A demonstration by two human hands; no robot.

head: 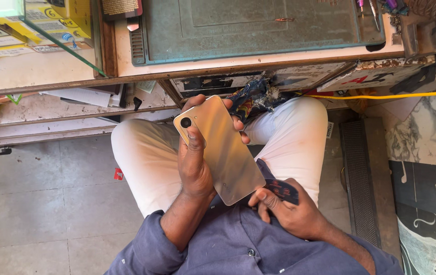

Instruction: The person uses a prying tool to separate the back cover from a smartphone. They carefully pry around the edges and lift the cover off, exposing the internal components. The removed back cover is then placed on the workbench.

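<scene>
Head view: looking down at my lap, seated at a workbench.
Phone: gold, glossy-backed smartphone (221, 148), back side up, round camera lens at its far-left corner, tilted diagonally over my thighs.
Left hand (193, 162): clasped around the phone's left edge, thumb lying on the back just below the lens, fingertips showing past the far edge.
Right hand (285, 206): closed on a thin dark-blue plastic card (281, 189), thumb tip touching the phone's near-right corner.
Card: just beside that corner; can't tell if its edge is under the back cover.
Bench: grey-green work mat (258, 25) on top, crumpled dark foil wrapper (253, 99) under its edge, just beyond the phone.
Legs: cream trousers (141, 153).
</scene>
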